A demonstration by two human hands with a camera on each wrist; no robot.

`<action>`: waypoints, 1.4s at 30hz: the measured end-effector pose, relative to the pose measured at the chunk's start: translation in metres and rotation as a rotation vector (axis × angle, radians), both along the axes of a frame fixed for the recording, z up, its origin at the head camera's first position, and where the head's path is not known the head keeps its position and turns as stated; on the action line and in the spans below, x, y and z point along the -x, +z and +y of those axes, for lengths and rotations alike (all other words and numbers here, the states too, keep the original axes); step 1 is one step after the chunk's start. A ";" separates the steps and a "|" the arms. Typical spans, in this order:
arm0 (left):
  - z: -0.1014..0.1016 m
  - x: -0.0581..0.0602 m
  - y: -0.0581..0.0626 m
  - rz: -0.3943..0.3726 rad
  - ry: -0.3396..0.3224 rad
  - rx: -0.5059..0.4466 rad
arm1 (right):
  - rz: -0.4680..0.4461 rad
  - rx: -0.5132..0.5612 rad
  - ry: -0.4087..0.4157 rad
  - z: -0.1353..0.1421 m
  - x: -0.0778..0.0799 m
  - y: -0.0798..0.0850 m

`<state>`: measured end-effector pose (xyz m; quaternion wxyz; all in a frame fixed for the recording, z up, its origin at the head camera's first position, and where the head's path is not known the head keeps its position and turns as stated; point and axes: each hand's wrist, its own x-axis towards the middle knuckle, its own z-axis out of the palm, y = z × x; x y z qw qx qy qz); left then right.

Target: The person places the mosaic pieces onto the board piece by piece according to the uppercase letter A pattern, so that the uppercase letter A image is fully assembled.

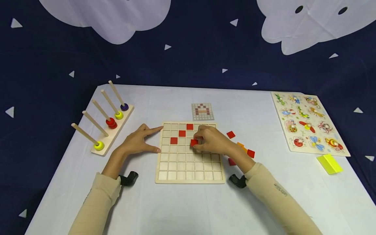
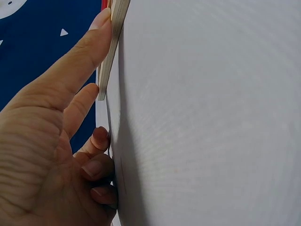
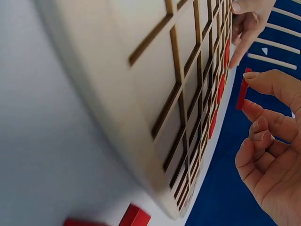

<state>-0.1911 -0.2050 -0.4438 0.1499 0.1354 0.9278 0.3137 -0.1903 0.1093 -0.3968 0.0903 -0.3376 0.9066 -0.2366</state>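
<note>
Red tile (image 1: 194,142) is pinched between the thumb and forefinger of my right hand (image 1: 212,139), over the board (image 1: 190,181) and, by the right wrist view, just clear of it. I grip it by two opposite edges, which I judge leaves its flat faces free of my fingertips; the other fingers curl in toward the palm, out of the way.

My left hand (image 1: 135,142) holds nothing. Its thumb and forefinger are spread wide, both touching the board's left edge, the forefinger at the far corner and the thumb nearer me; the rest are loosely bent by the table (image 1: 188,209). I take this as a brace, so the board won't slide when touched from the right.

Three set tiles (image 1: 182,133) step down toward the left in the grid, its thin dividers holding each in its own square. Beyond the far edge lies the card (image 1: 202,112), bearing a small coloured grid; it seems put there so I can look from it to the squares without reaching over anything. Loose tiles (image 1: 230,134), red and orange, lie just right of the board, near my right forearm, handy for that hand.
</note>
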 end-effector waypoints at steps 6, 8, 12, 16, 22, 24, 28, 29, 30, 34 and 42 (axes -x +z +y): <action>0.000 0.000 0.000 0.006 -0.005 0.002 | -0.005 -0.015 0.020 -0.011 -0.001 -0.001; 0.000 0.000 0.000 0.001 -0.004 0.004 | -0.009 -0.018 0.026 -0.014 -0.001 -0.001; -0.001 0.000 0.000 -0.003 -0.004 0.005 | -0.007 -0.026 0.042 -0.020 -0.002 -0.001; -0.001 0.000 0.000 -0.004 -0.005 0.003 | -0.009 -0.028 0.056 -0.025 -0.003 -0.001; -0.001 0.000 0.000 -0.005 -0.006 -0.001 | -0.013 -0.040 0.064 -0.034 -0.004 -0.001; -0.001 0.000 0.000 -0.007 -0.008 -0.002 | -0.019 -0.046 0.070 -0.037 -0.005 -0.002; -0.002 0.000 0.000 -0.008 -0.009 0.001 | -0.011 -0.062 0.090 -0.041 -0.006 -0.003; -0.002 0.000 0.000 -0.008 -0.009 0.001 | -0.003 -0.063 0.097 -0.043 -0.006 -0.004; -0.002 0.000 0.000 -0.008 -0.009 0.001 | 0.008 -0.063 0.104 -0.044 -0.006 -0.004; -0.002 0.000 0.000 -0.006 -0.009 0.003 | 0.046 -0.059 0.127 -0.051 -0.005 -0.007; -0.003 0.001 0.000 0.000 -0.012 0.006 | 0.037 -0.096 0.127 -0.062 -0.004 -0.010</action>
